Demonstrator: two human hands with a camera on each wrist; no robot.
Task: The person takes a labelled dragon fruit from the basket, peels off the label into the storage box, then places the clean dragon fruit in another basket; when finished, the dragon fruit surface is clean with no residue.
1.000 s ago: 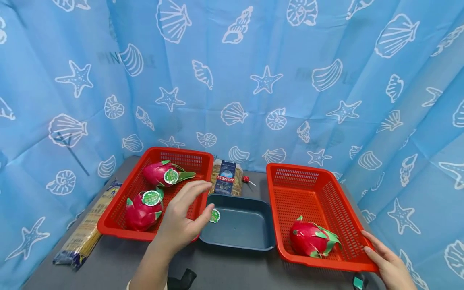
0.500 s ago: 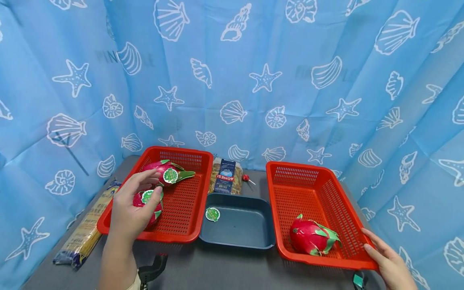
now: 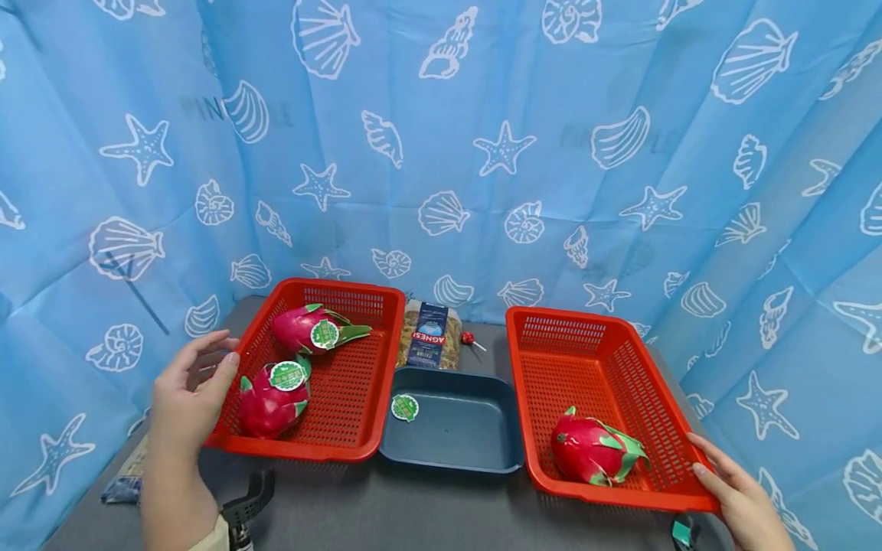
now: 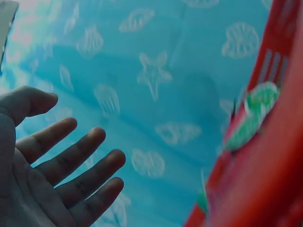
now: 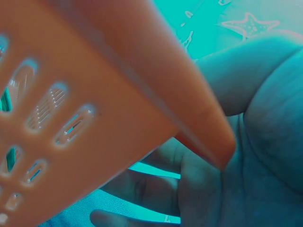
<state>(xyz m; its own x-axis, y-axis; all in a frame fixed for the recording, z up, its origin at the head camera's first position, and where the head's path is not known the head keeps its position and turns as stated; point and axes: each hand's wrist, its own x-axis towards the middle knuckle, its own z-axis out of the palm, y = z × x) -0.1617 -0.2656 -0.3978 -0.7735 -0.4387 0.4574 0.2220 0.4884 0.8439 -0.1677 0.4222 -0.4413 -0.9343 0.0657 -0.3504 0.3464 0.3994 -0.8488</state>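
Observation:
My left hand (image 3: 189, 398) hovers at the left rim of the left red basket (image 3: 358, 448), over a pack of spaghetti (image 3: 127, 478) that my arm mostly covers. In the left wrist view its fingers (image 4: 80, 153) are spread and hold nothing. Two dragon fruits, an upper one (image 3: 296, 329) and a lower one (image 3: 265, 409), lie in that basket, each with a green sticker. My right hand (image 3: 747, 497) grips the near right corner of the right red basket (image 3: 565, 493), thumb on one side of the rim and fingers on the other. One dragon fruit (image 3: 589, 451) lies inside it.
A dark blue tray (image 3: 455, 467) stands between the baskets, with a round green sticker (image 3: 404, 408) at its left side. Behind it are a bag of Agnesi pasta (image 3: 427, 337) and a red lollipop (image 3: 468, 337). A blue shell-print curtain (image 3: 441, 153) encloses the table.
My left hand has moved left, from above the blue tray's left side, across the left basket, to its outer rim. The right hand has kept its place on the right basket.

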